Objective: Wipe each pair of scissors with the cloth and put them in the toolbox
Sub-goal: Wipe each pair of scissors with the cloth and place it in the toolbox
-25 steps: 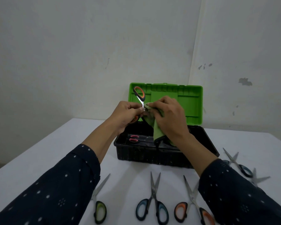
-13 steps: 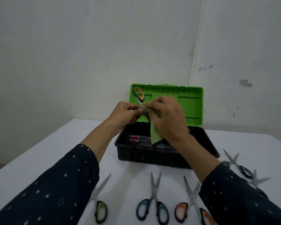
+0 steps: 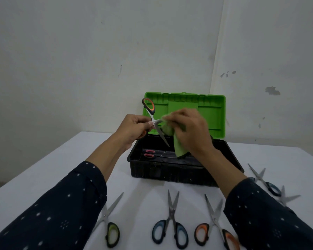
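Left hand: the left hand (image 3: 134, 129) pinches the orange-handled scissors (image 3: 151, 115) at the pivot, probably to hold them steady with both blades exposed.
Right hand: the right hand (image 3: 190, 130) grips the green cloth (image 3: 179, 147), bunched around one blade and seemingly wiping it.
Held pair: it is spread open above the toolbox (image 3: 170, 175), with one handle toward 12 o'clock and the free blade toward 5 o'clock.
Toolbox: its green lid (image 3: 211, 114) stands open, ready to take pairs.
Count inside: one red-handled pair (image 3: 149, 153) is visible at the box's 9 o'clock end.
Count on table: five pairs lie on the table (image 3: 61, 159). At the box's 6 o'clock are the green-handled (image 3: 110, 219), blue-handled (image 3: 171, 222) and second orange-handled (image 3: 216, 224) pairs. At 4 o'clock are a dark-handled pair (image 3: 264, 181) and a partly hidden pair (image 3: 285, 198).
Cloths: one.
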The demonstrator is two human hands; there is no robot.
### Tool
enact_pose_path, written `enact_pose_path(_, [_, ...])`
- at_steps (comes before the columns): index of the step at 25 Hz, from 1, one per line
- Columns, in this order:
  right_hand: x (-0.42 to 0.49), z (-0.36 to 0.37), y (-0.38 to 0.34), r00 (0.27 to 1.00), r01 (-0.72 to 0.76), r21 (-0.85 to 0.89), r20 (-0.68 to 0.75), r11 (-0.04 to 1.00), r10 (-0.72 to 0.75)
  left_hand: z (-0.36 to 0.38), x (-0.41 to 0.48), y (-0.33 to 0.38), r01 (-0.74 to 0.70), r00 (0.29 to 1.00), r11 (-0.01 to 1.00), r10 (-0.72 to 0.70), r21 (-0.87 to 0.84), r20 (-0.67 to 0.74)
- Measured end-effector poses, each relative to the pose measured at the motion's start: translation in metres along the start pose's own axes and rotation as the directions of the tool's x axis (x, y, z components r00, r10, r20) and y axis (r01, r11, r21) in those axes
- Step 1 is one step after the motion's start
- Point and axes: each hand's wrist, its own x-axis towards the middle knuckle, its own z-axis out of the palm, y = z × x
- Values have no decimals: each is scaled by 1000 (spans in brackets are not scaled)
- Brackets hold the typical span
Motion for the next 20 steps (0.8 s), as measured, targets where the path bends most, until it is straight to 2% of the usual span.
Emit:
enact_pose_path(2, [-12, 9, -9, 987, 140, -17, 87, 990, -138, 5, 0, 2, 1, 1000, 1000, -1, -14, 0])
enact_pose_path(6, [-19, 9, 3, 975, 180, -8, 134, 984, -178, 3, 0, 1, -3, 998, 999, 0, -46, -59])
enact_pose_path(9, [-28, 3, 12, 953, 194, -10, 238, 981, -186, -5, 4, 2, -17, 995, 997, 9, -77, -97])
enact_pose_path(11, [-36, -1, 15, 961, 89, 21, 263, 996, -92, -9, 7, 2, -26, 992, 996, 16, -85, -122])
enact_pose_path(13, [-37, -7, 16, 973, -164, 181, 192, 970, 129, -11, 9, 3, -29, 986, 994, 10, -108, -167])
enact_pose_path(15, [-31, -15, 14, 926, -377, 455, 175, 807, 333, -8, 8, 3, -18, 979, 986, -17, -168, -203])
enact_pose_path(16, [-28, -18, 12, 901, -432, 549, 224, 715, 373, -5, 7, 3, -11, 977, 979, -33, -203, -212])
enact_pose_path(17, [-25, -18, 10, 884, -467, 576, 275, 672, 378, -3, 5, 4, -12, 978, 972, -37, -236, -205])
enact_pose_path(19, [-23, -14, 8, 865, -498, 475, 327, 725, 380, 0, 3, 4, -21, 985, 963, -26, -269, -172])
enact_pose_path(20, [-22, -11, 6, 862, -503, 413, 310, 759, 402, 1, 2, 5, -26, 987, 963, -17, -268, -158])
